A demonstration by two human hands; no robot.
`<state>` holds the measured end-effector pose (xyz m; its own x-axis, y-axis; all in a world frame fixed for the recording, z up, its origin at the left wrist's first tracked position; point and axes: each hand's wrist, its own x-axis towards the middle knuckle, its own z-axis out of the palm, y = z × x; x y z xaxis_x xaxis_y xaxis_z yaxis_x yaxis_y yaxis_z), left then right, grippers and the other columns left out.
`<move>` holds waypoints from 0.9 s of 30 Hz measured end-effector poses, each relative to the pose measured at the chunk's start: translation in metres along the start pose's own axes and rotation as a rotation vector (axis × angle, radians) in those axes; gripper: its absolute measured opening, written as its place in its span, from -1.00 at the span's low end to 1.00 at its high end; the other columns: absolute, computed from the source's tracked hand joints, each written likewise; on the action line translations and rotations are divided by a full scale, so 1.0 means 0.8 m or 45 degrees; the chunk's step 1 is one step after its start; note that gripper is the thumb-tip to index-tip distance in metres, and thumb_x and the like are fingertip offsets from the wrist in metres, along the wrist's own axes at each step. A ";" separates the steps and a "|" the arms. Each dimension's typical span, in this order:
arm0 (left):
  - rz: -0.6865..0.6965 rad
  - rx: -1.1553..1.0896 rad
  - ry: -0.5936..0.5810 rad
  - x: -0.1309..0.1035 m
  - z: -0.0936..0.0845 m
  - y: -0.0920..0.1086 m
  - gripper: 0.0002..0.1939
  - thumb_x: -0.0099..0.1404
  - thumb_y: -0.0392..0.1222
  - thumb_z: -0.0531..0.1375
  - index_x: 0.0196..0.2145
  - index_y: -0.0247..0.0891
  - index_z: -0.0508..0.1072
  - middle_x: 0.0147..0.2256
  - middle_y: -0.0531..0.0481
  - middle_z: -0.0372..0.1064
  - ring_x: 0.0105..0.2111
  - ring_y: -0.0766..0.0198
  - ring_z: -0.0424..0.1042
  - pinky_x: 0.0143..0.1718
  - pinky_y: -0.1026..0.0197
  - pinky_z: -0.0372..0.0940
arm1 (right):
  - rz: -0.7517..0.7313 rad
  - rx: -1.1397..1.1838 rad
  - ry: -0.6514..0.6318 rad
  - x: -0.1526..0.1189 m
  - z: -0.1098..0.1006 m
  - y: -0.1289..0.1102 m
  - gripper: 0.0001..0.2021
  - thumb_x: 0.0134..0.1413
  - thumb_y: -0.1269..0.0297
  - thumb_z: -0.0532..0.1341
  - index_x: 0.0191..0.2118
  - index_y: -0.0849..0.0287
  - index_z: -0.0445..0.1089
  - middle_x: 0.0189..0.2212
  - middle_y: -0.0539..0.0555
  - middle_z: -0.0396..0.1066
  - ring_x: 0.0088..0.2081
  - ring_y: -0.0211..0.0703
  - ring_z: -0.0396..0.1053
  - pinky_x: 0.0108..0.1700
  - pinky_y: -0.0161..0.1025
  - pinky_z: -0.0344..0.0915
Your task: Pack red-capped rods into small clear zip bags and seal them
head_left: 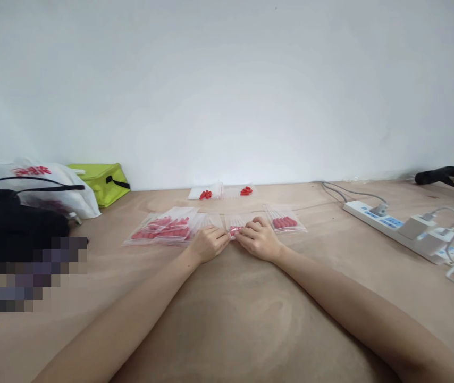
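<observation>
A small clear zip bag (234,231) with red pieces in it lies between my hands at the middle of the table. My left hand (210,243) is closed, its fingertips pinching the near left edge of this bag. From the right, my right hand (260,239) grips the bag with curled fingers and covers part of it. Just beyond the right hand is another zip bag (285,219) holding slim pale-shafted things with red ends. Left of my left hand, several overlapping zip bags (163,227) hold similar red items. What the red pieces are is too small to tell.
Two loose groups of red pieces (205,195) lie on flat clear bags near the wall. A white power strip (390,226) with plugs and cables is at the right. A green bag (105,183), a white plastic bag (61,186) and dark fabric (19,229) sit left.
</observation>
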<state>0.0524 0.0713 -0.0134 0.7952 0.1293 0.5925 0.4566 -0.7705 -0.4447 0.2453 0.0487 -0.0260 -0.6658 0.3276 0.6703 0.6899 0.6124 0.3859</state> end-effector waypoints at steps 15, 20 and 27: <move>-0.003 -0.058 -0.036 0.001 -0.002 0.000 -0.72 0.26 -0.32 -0.06 -0.51 -0.30 0.37 -0.57 0.00 0.34 -0.51 0.34 0.32 -0.43 0.29 0.24 | -0.177 -0.153 0.067 0.008 -0.003 -0.005 -0.69 0.12 0.49 -0.09 -0.49 0.21 0.32 -0.53 0.04 0.28 -0.42 -0.26 0.11 -0.25 -0.17 -0.01; -0.007 -0.089 0.011 0.001 -0.003 0.001 -0.74 0.25 -0.33 -0.04 -0.51 -0.30 0.38 -0.56 0.01 0.34 -0.51 0.34 0.32 -0.42 0.28 0.24 | -0.142 -0.202 -0.014 -0.005 -0.011 0.006 -0.70 0.13 0.49 -0.11 -0.43 0.20 0.32 -0.53 0.03 0.28 -0.44 -0.26 0.12 -0.20 -0.16 -0.01; -0.009 -0.170 0.009 0.002 -0.003 0.003 -0.75 0.24 -0.34 -0.04 -0.50 -0.29 0.37 -0.54 0.00 0.35 -0.50 0.34 0.32 -0.41 0.27 0.25 | -0.024 -0.241 -0.090 -0.029 -0.026 0.028 -0.69 0.13 0.49 -0.11 -0.46 0.18 0.31 -0.56 0.02 0.26 -0.47 -0.27 0.11 -0.19 -0.17 -0.03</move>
<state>0.0537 0.0684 -0.0117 0.7892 0.1309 0.6000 0.4047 -0.8458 -0.3477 0.2820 0.0396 -0.0200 -0.6926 0.3716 0.6182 0.7140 0.4746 0.5147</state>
